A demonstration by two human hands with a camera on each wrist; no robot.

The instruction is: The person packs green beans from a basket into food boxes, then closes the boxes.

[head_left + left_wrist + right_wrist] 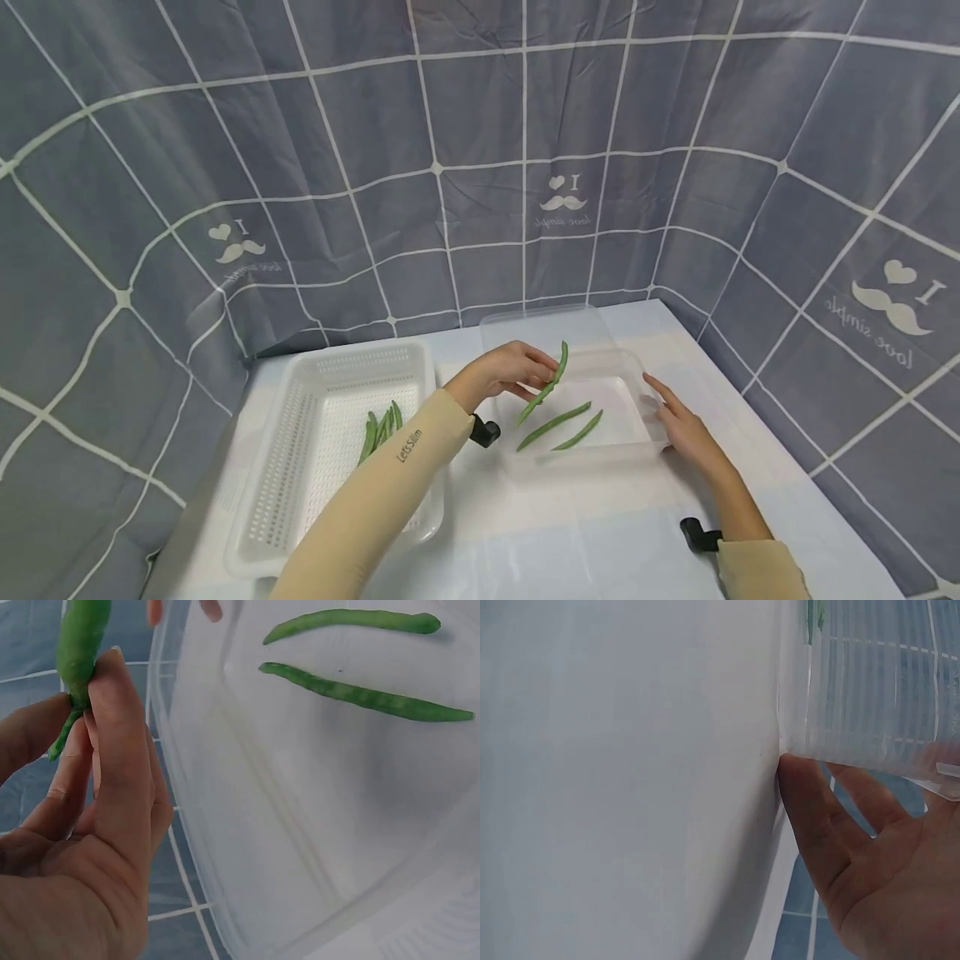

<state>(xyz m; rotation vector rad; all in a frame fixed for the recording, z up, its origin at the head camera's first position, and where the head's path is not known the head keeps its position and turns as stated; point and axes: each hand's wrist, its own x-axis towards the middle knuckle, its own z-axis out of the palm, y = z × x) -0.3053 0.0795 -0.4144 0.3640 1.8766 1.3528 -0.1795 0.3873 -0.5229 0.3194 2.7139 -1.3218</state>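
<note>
Slender green bean pod (541, 399) was held up in the head view, seen against the left part of a clear, rectangular plastic box (600, 453). Left hand (516, 372) pinched the pod between thumb and fingers, near its stem end in the left wrist view. Right hand (684, 427) had its fingers extended, touching the box's right end wall; thumb lay at a bottom edge.

Box contents: two loose green pods (554, 425), side by side and apart, on the box floor. Behind the box lay a clear, flat plastic sheet (540, 323), lid-like, outline faint. To the left stood a white perforated plastic basket (272, 475) with a small cluster of green pods (382, 429). Both containers sat on a white-covered table (570, 533); a grey grid-patterned curtain (480, 117) surrounded it.

Obscured: beige left sleeve (397, 483) covered part of the basket and cluster; pod count there could not be read. Held pod's upper end was cut off in the left wrist view. Right wrist view: green seen through the box wall, blurred.
</note>
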